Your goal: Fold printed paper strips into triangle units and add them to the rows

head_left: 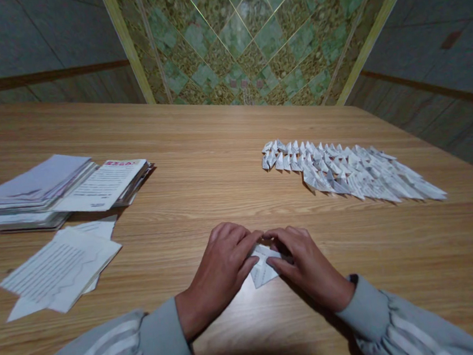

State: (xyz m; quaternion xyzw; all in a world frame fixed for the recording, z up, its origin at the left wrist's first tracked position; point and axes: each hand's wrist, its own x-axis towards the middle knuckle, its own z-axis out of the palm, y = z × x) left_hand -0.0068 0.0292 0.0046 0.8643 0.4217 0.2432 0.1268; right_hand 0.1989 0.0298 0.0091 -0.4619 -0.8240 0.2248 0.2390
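A small folded piece of printed paper (264, 272) is held between both hands near the front middle of the wooden table. My left hand (231, 258) grips its left side, thumb on top and fingers curled at the far edge. On the other side my right hand (303, 258) pinches it the same way, thumb pressed on the face. The fingertips of the two hands nearly meet at the paper's far edge. Part of the paper is hidden beneath the fingers.
Several folded paper pieces (338, 169) stand in rows at the right. At the left lie a stack of papers and booklets (41, 185), a printed sheet (103, 187) on top, and loose printed sheets (65, 265). The wooden table (188, 166) ends before a tiled wall (246, 34).
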